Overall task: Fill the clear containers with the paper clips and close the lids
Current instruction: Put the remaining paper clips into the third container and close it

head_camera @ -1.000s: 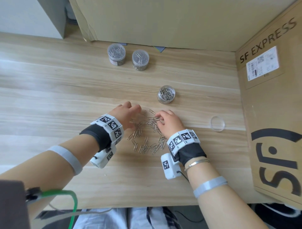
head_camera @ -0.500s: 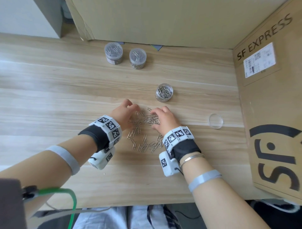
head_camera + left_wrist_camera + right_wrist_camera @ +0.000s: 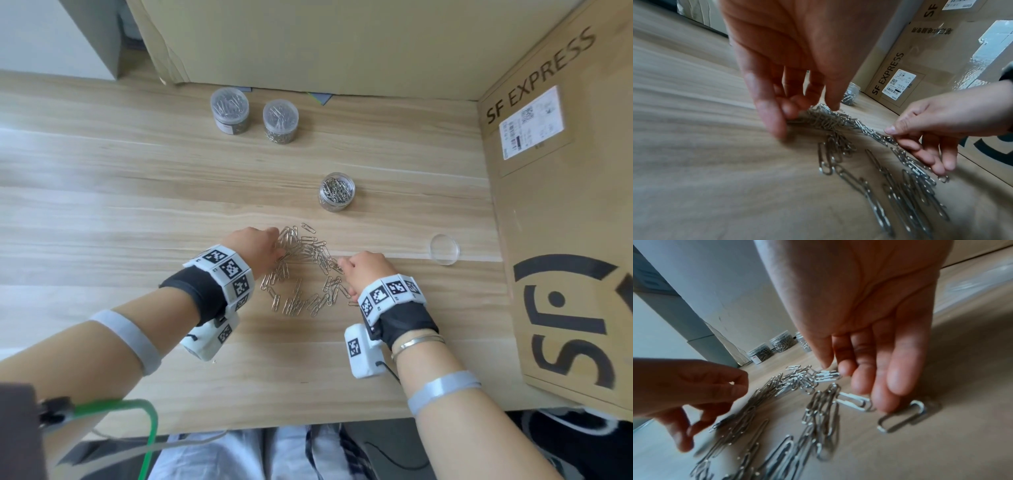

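Clips are lying in a loose scatter on the counter, right between both hands. Left hand is sitting at the far-left edge of the pile, fingers curled down and pinching a little bunch of clips against the thumb. Right hand is working the right edge, fingers hanging mostly straight and relaxed, tips brushing a few clips, not really gripping anything.

Open jar is standing just past the pile, partly full of clips. Its lid is lying flat off to the right, near the box. Two closed jars are sitting side by side at the back, both full, well apart from the pile.
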